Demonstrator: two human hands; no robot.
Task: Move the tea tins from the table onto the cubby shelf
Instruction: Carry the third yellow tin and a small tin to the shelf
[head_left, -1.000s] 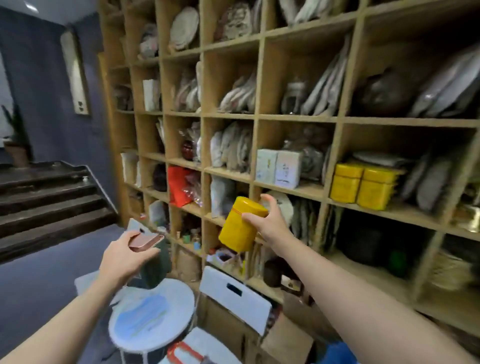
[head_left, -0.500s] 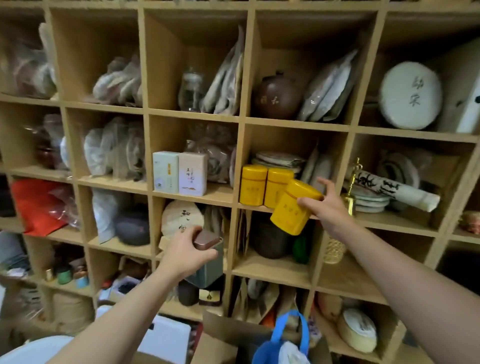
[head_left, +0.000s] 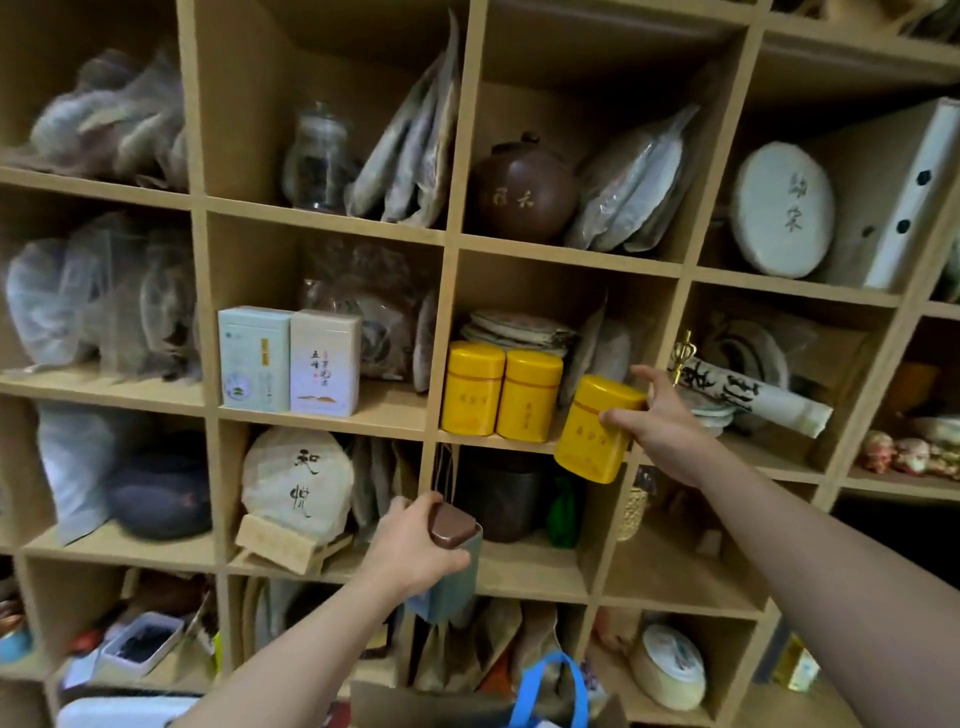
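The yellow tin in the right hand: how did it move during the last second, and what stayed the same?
The right hand carried the yellow tin rightward and up to the cubby, beside the two yellow tins standing there; it is tilted, not yet set down. The left hand kept its brown-lidded tin. Nothing was released.

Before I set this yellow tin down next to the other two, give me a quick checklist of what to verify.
1. Grip: right hand holds the yellow tin firmly: ok.
2. Tin upright: tilted, not ok.
3. Tin over the ledge: still in front of the shelf edge, not ok.
4. Free space right of the two shelved tins: ok.
5. Left hand secure on the grey-green tin: ok.
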